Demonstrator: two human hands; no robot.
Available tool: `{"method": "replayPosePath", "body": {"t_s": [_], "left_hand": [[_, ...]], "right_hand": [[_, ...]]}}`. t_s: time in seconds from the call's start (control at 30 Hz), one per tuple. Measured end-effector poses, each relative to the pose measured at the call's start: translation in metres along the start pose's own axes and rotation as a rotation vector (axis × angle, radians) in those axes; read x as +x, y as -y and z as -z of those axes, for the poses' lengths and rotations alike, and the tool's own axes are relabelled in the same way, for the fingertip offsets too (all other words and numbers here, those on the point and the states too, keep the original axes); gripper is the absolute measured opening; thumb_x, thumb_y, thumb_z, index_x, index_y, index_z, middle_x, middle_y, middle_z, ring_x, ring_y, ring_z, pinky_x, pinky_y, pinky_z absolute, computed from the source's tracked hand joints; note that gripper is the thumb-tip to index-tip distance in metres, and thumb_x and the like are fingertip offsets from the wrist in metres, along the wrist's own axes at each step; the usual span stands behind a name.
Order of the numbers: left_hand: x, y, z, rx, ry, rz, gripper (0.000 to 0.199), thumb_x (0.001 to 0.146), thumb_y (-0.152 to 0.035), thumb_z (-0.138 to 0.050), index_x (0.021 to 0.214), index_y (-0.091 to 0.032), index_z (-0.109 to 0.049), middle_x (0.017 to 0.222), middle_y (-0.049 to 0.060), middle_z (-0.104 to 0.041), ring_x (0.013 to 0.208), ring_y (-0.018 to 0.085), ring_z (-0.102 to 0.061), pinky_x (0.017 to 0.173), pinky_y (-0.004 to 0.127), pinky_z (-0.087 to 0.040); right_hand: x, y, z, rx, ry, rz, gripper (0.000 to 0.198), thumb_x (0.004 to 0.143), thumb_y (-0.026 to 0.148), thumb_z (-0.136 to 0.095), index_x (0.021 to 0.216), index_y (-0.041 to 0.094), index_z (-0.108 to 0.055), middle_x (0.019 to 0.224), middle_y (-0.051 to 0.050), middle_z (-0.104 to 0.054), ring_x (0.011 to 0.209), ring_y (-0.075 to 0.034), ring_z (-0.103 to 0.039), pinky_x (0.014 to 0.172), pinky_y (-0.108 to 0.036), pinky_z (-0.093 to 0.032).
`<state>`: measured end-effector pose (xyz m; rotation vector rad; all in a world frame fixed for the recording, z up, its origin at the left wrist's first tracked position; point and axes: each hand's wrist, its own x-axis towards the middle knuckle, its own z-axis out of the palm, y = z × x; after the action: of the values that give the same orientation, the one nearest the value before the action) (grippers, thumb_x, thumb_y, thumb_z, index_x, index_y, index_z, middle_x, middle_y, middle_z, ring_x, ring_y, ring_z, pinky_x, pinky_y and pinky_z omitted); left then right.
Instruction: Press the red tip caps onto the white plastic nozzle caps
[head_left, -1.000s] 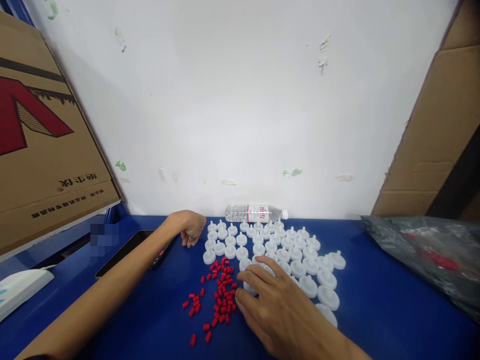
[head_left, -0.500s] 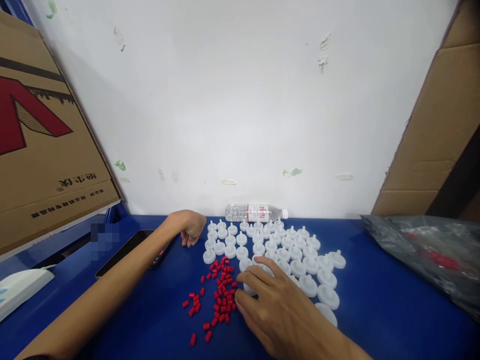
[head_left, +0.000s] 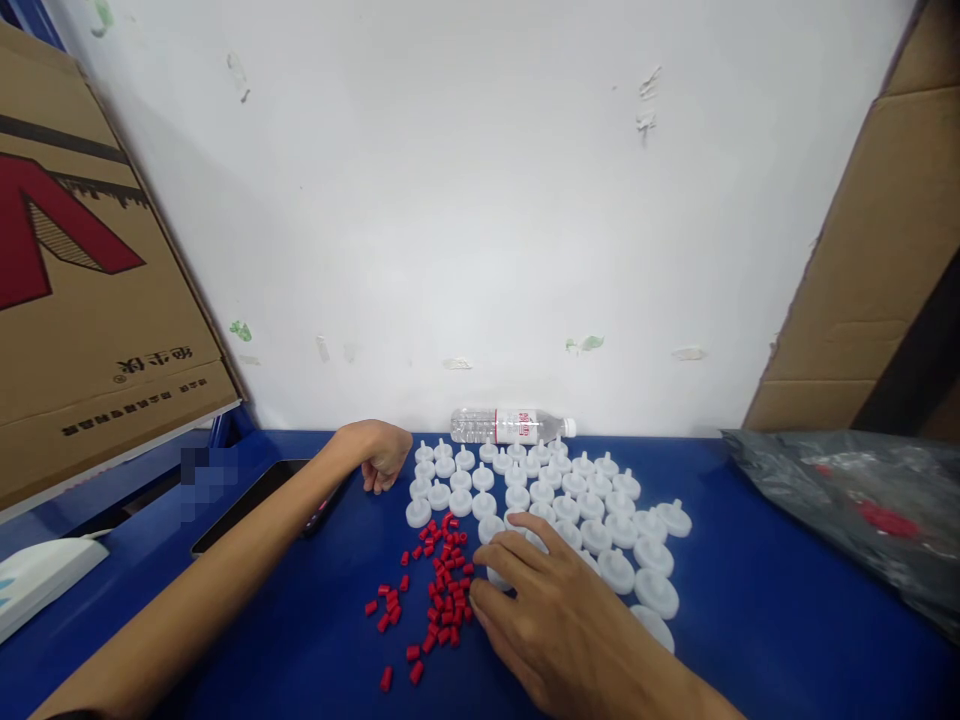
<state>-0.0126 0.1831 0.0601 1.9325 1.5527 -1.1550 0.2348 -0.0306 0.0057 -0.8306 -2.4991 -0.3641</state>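
My right hand [head_left: 555,610] lies over the near part of a group of white plastic discs with short spouts [head_left: 616,572], its fingers spread and nothing seen in its grip. Its fingertips reach the right edge of a loose pile of small red plastic caps [head_left: 448,590]. The palm hides some of the discs. Further back, my left hand [head_left: 385,457] rests on the table with its fingers curled under, left of the white discs. No object shows in it, though its inner side is partly hidden. The discs stand spout up, in rough rows.
A clear plastic bottle [head_left: 512,427] lies along the white wall [head_left: 480,200]. On the left are a dark flat device [head_left: 247,505], a white packet [head_left: 45,575] and a cardboard box [head_left: 97,290]. A grey plastic bag [head_left: 847,510] with red pieces lies right on the blue table [head_left: 750,600].
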Motion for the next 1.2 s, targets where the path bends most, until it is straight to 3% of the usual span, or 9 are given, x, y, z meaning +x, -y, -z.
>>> {"method": "replayPosePath", "body": {"t_s": [1.2], "left_hand": [[0.0028,0.0,0.0007,0.016,0.013,-0.011,0.032,0.1,-0.034,-0.065,0.125,-0.015,-0.063,0.123,0.01,-0.066,0.103,0.023,-0.068,0.087,0.042,-0.06]], "right_hand": [[0.0,0.0001,-0.0009,0.01,0.021,-0.006,0.01,0.097,0.017,-0.055,0.093,0.022,-0.062,0.099,-0.003,-0.068,0.098,-0.019,-0.063,0.113,-0.044,-0.038]]}}
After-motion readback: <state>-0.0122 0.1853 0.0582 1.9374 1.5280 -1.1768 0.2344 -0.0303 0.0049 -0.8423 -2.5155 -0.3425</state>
